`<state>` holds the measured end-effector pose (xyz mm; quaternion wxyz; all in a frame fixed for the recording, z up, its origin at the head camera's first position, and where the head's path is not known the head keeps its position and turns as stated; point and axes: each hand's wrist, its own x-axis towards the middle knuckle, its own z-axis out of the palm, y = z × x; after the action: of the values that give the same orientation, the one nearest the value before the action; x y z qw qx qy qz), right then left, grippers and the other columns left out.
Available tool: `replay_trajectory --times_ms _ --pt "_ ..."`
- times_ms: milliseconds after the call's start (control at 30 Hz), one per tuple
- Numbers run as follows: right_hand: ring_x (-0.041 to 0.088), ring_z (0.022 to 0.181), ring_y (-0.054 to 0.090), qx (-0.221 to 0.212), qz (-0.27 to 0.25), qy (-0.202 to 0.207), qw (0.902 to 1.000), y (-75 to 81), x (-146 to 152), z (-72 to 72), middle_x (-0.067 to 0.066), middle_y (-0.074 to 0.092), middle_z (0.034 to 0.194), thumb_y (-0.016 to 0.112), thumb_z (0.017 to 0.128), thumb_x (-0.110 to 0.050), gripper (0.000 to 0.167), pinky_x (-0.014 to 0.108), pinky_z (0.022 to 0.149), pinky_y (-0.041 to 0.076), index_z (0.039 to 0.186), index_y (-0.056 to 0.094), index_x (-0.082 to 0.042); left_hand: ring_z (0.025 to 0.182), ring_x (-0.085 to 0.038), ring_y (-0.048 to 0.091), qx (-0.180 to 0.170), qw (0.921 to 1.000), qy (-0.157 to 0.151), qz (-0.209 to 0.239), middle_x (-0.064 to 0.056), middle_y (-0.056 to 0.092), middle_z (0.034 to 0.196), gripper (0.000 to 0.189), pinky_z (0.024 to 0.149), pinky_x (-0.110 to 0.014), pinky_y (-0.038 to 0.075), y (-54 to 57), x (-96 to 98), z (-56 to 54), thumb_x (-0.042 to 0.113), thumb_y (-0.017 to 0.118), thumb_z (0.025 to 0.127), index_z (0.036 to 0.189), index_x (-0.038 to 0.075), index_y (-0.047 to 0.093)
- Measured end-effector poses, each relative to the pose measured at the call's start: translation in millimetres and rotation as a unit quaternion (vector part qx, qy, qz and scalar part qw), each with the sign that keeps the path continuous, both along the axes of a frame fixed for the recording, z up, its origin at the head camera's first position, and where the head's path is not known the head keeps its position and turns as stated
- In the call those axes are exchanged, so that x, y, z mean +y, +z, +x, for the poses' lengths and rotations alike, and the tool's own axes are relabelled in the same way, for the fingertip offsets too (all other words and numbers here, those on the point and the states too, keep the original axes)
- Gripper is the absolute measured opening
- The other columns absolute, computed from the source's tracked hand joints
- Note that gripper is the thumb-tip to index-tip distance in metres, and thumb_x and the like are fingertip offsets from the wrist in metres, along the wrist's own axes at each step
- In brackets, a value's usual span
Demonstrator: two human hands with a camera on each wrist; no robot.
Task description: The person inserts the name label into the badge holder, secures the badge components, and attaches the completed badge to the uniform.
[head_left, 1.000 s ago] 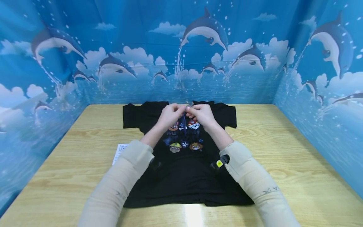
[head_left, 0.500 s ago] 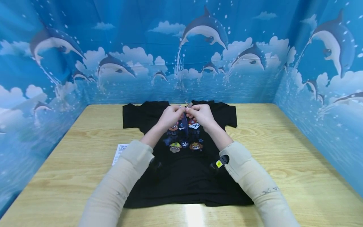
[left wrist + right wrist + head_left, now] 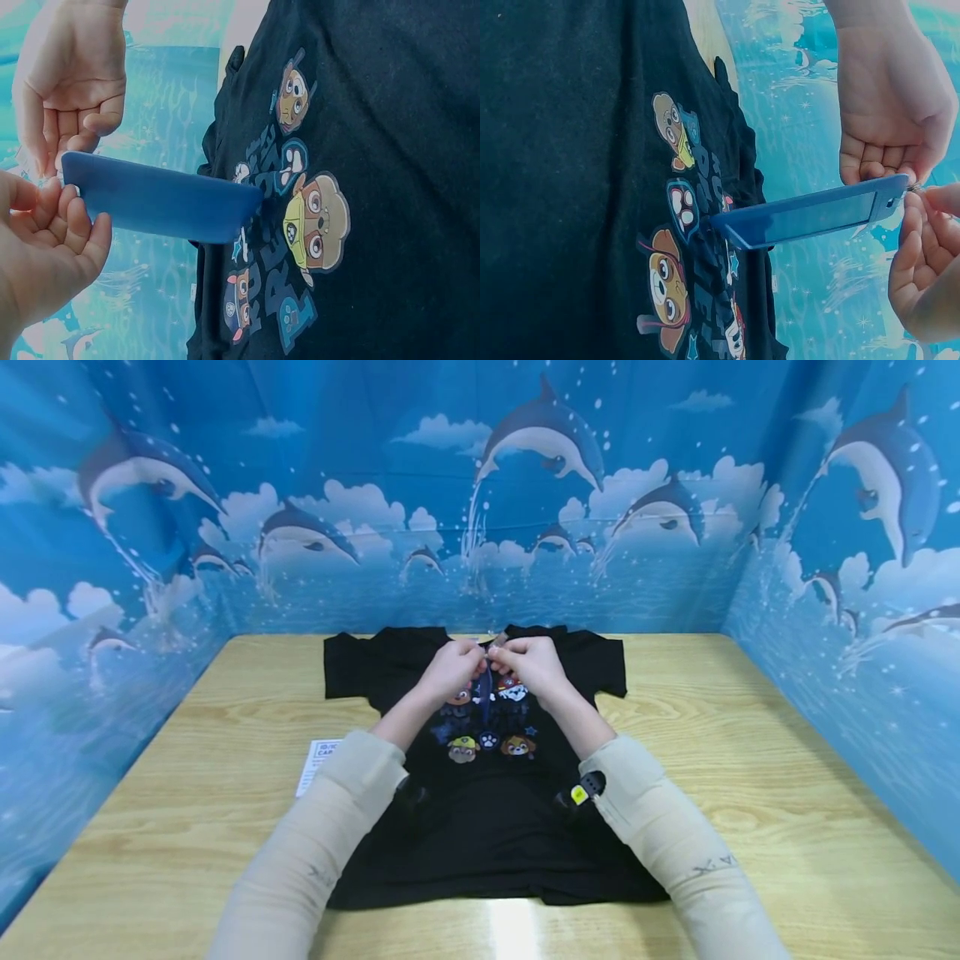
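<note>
A blue ID card holder [image 3: 810, 214] with a clear window hangs tilted over the black T-shirt [image 3: 487, 827]; its slotted top end is between both hands. My left hand [image 3: 452, 668] pinches near that top end. My right hand [image 3: 534, 667] pinches a small metal clip [image 3: 501, 638], whose end sticks up past the fingertips. Thumbs and forefingers of both hands meet around the slot [image 3: 890, 203], so the exact join between clip and holder is mostly hidden. Edge-on, the holder [image 3: 161, 199] looks plain blue in the left wrist view.
The T-shirt lies flat, sleeves spread, with printed cartoon puppies [image 3: 462, 749] on its chest. A white printed card [image 3: 313, 765] lies left of it, partly under the left sleeve. Wooden tabletop [image 3: 750, 760] surrounds the shirt. A blue dolphin-patterned curtain [image 3: 420, 585] encloses the back and sides.
Both hands stay in nearly the same place, with slight finger movement. The metal clip has tilted a little, and the holder beneath them has swung and turned slightly.
</note>
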<state>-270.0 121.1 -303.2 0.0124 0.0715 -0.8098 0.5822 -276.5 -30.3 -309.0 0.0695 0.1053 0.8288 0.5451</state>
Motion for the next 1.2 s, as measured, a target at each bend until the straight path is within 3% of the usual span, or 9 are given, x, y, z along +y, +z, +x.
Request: replay_trajectory --times_ms 67,267,533,733,967,1200 --pt "0.030 0.075 0.057 -0.007 -0.005 -0.001 1.0000 -0.4 -0.8 0.0 0.003 0.063 0.069 0.061 0.090 -0.018 0.024 0.023 0.054 0.042 0.088 0.069 0.005 0.054 -0.016 0.043 0.013 0.9999 0.000 -0.006 -0.013 0.052 0.081 0.029 0.043 -0.028 0.036 -0.7 -0.5 0.6 0.020 0.036 0.097 0.085 0.001 0.056" --pt "0.011 0.061 0.057 -0.023 -0.013 -0.008 0.9996 0.7 -2.7 0.3 0.001 0.064 0.068 0.064 0.088 -0.019 0.025 0.027 0.056 0.047 0.092 0.070 0.005 0.050 -0.014 0.041 0.041 0.9989 0.013 -0.019 -0.012 0.051 0.074 0.027 0.041 -0.026 0.035 -1.1 -0.3 2.2 0.017 0.039 0.094 0.086 -0.001 0.057" --pt "0.027 0.072 0.061 -0.035 -0.025 -0.025 0.9988 -0.1 -4.5 -0.2 0.000 0.063 0.065 0.065 0.088 -0.018 0.025 0.024 0.054 0.048 0.092 0.070 0.006 0.042 -0.010 0.030 0.033 0.9993 0.016 -0.007 -0.004 0.043 0.064 0.024 0.038 -0.026 0.034 -1.6 2.2 3.3 0.015 0.039 0.093 0.085 0.001 0.057" --pt "0.019 0.065 0.060 -0.047 -0.038 -0.031 0.9977 -3.2 -6.1 -1.2 0.000 0.062 0.063 0.063 0.089 -0.015 0.024 0.021 0.052 0.048 0.090 0.069 0.008 0.040 -0.009 0.030 0.032 0.9986 0.017 -0.037 -0.003 0.041 0.063 0.029 0.039 -0.026 0.036 0.0 3.7 6.1 0.016 0.038 0.093 0.093 -0.004 0.059" --pt "0.018 0.062 0.057 -0.036 -0.048 -0.043 0.9972 -2.7 -7.7 0.2 0.001 0.060 0.062 0.062 0.089 -0.012 0.020 0.019 0.048 0.044 0.087 0.068 0.008 0.040 -0.011 0.034 0.060 0.9966 0.026 -0.050 -0.005 0.045 0.066 0.026 0.037 -0.025 0.036 0.3 5.4 7.0 0.015 0.039 0.091 0.087 -0.001 0.060" --pt "0.012 0.057 0.054 -0.038 -0.070 -0.046 0.9957 0.3 -8.6 2.5 -0.001 0.059 0.060 0.062 0.089 -0.011 0.021 0.019 0.048 0.043 0.090 0.067 0.009 0.041 -0.012 0.036 0.080 0.9955 0.015 -0.048 -0.007 0.045 0.067 0.026 0.037 -0.027 0.039 1.0 2.6 6.1 0.016 0.041 0.094 0.083 0.001 0.058"
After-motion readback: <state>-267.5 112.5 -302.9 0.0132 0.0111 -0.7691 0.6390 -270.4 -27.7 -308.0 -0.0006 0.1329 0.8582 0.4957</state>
